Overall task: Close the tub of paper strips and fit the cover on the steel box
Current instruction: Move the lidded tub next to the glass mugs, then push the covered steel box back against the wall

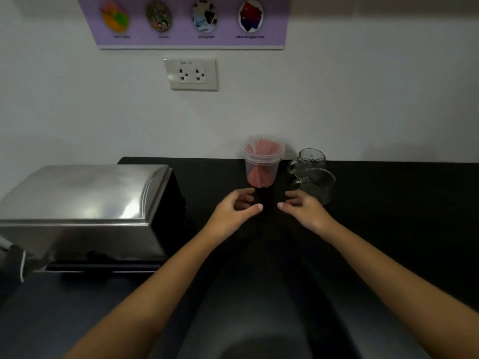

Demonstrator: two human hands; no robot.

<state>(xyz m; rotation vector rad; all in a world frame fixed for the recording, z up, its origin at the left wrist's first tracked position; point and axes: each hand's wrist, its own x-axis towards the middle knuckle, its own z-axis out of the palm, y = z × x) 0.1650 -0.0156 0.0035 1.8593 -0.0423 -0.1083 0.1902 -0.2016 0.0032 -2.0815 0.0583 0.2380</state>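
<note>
- Head view: my left hand (237, 206) hovers over the black counter (388, 203), just short of the tub (263, 163). Fingers loosely curled, thumb out, gripping nothing.
- My right hand (302, 207) is opposite it, fingers spread and relaxed, also empty. A gap separates the two thumbs.
- Tub: clear plastic, upright near the wall, holding red paper strips (259, 177). A clear lid (264, 149) sits on its rim; cannot tell whether it is pressed fully home.
- Two glass mugs (312, 172) stand just right of the tub, one in front of the other; the nearer one is just beyond my right hand.
- Steel box (85, 208) is at the left of the counter, well apart from both hands, its domed steel cover (85, 190) resting on top.
- Wall behind: a double socket (191, 74) and a purple poster (189, 20) above.
</note>
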